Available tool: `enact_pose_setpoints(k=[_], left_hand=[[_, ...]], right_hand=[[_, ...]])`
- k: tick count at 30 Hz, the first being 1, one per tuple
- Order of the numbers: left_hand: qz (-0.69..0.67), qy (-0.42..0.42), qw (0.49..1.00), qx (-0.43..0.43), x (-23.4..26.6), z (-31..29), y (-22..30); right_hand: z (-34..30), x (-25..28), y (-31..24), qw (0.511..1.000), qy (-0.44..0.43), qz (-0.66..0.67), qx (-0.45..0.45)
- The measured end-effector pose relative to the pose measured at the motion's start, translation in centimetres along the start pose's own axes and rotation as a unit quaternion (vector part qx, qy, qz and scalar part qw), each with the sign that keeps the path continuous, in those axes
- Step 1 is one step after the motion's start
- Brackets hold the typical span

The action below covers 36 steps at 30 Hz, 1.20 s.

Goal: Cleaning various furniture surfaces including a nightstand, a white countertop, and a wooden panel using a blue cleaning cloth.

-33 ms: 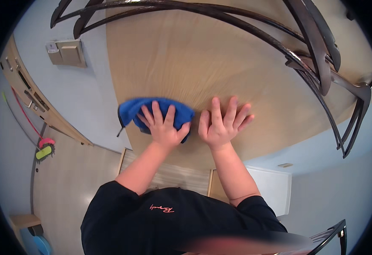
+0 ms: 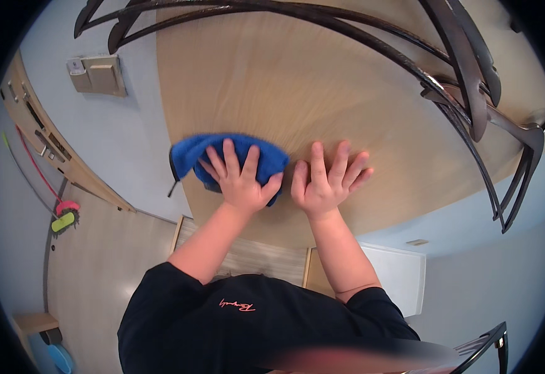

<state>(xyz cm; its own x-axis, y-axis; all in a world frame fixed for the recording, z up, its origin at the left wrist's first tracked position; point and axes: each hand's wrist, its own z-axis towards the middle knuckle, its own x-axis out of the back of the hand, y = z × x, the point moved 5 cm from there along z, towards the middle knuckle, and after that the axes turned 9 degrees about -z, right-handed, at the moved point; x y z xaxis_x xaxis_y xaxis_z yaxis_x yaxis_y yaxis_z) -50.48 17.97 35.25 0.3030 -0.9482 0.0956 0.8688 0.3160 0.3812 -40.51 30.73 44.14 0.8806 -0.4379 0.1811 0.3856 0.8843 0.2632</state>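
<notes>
A bunched blue cloth [image 2: 191, 149] with a dark edge and a small dark loop at its left corner rests against the pale wood-grain panel [image 2: 241, 87]. My left hand [image 2: 244, 186] lies flat on the cloth with its fingers spread, pressing it to the wood. Some of the cloth is hidden beneath the palm. To the right, apart from the cloth, my right hand [image 2: 325, 187] is open and empty, its spread fingers at the bare wood surface.
Dark clothes hangers [image 2: 472, 68] arch over the panel's far and right sides. A wall switch [image 2: 104, 76] is at the left, near a door edge [image 2: 48, 143]. Pink and green long-handled brushes [image 2: 64, 219] stand at far left. A white surface [image 2: 397, 277] lies beyond my right forearm.
My left hand and the blue cloth have slid slightly upward and a little to the right on the panel. My right hand has stayed almost where it was.
</notes>
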Motion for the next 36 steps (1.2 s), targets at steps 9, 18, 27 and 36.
enact_pose_setpoints(k=[9, 18, 27, 36], left_hand=[[0.071, -0.06, 0.994, -0.062, -0.6, -6.8, -1.2], [0.032, -0.024, 0.999, -0.02, 0.4, 0.6, 1.4], [0.078, -0.027, 0.994, -0.065, -0.8, -6.8, -0.5], [-0.008, 0.033, 0.998, 0.055, 0.2, -0.2, -0.2]], right_hand=[[1.2, 0.5, -0.6, 0.999, 0.023, 0.005, 0.032], [-0.3, 0.2, 0.0, 1.0, -0.004, 0.003, 0.004], [0.4, -0.1, -0.4, 1.0, 0.009, 0.011, 0.009], [-0.1, 0.0, -0.1, 1.0, 0.0, -0.004, 0.003]])
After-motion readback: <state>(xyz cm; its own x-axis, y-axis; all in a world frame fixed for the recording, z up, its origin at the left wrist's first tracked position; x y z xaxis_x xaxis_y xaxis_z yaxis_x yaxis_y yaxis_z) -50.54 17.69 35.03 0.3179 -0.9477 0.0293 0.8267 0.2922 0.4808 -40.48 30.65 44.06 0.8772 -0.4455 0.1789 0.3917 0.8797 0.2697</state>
